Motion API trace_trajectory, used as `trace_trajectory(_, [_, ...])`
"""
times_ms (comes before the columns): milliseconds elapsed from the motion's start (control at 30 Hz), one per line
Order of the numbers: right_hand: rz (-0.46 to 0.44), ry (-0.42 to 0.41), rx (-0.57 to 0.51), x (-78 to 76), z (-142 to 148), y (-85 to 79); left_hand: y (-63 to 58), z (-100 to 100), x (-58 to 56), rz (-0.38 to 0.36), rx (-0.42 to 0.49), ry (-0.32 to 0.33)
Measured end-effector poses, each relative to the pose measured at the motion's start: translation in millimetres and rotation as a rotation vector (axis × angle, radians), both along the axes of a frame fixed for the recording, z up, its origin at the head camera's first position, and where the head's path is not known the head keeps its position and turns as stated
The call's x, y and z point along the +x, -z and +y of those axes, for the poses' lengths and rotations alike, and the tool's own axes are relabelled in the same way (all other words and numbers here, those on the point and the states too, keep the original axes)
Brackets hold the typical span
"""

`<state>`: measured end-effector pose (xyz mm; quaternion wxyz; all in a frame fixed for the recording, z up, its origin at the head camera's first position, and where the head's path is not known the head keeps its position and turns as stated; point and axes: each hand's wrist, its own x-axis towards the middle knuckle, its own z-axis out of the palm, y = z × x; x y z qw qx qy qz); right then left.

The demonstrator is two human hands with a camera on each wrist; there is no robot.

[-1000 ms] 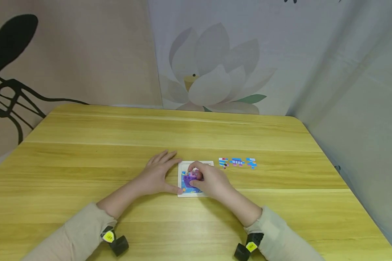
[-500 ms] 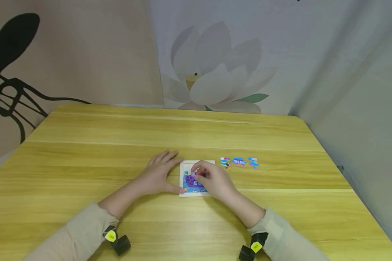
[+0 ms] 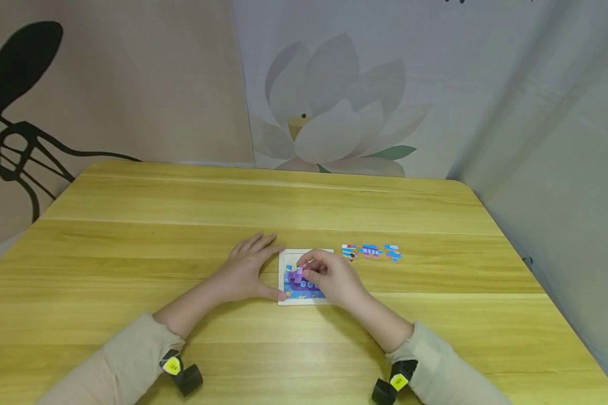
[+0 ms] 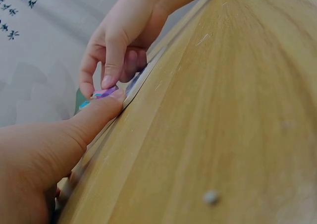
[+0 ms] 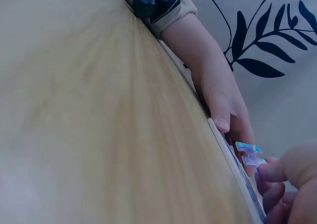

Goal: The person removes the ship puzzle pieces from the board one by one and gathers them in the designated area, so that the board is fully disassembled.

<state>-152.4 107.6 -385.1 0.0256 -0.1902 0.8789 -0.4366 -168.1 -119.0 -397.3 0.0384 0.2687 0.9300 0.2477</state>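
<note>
A small jigsaw tray with a white border lies on the table, its lower part filled with a blue and purple picture. My left hand is spread at the tray's left side, thumb on the lower left corner and fingertips by the upper left one. Over the tray, my right hand pinches a purple, pink and blue puzzle piece between thumb and index finger. In the right wrist view that piece is tilted up above the tray. The right hand covers the tray's right part in the head view.
Three loose puzzle pieces lie in a row right of the tray: a striped one, a blue and purple one and a blue one. Behind the wooden table hangs a printed curtain.
The right fingers have shifted slightly and the piece they pinch shows more clearly above the picture. The left hand keeps its place at the tray; the head view has shifted a little.
</note>
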Motion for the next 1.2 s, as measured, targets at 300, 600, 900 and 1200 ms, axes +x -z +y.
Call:
trace_trajectory(300, [-0.127, -0.055, -0.132, -1.8, 9.8, -0.4, -1.1, 0.3, 1.7, -0.013, 0.006, -0.001])
trace_trajectory(600, [-0.178, -0.069, -0.189, 0.3, 28.2, -4.1, 0.7, -0.9, 1.4, -0.014, 0.005, -0.005])
trace_trajectory(900, [-0.138, -0.031, -0.147, 0.7, 47.6, -5.3, 2.5, -1.9, -0.2, -0.014, 0.000, 0.005])
trace_trajectory(1200, [-0.136, -0.004, -0.127, -0.4, 67.6, -5.0, 1.2, -0.5, -0.1, -0.020, -0.006, 0.004])
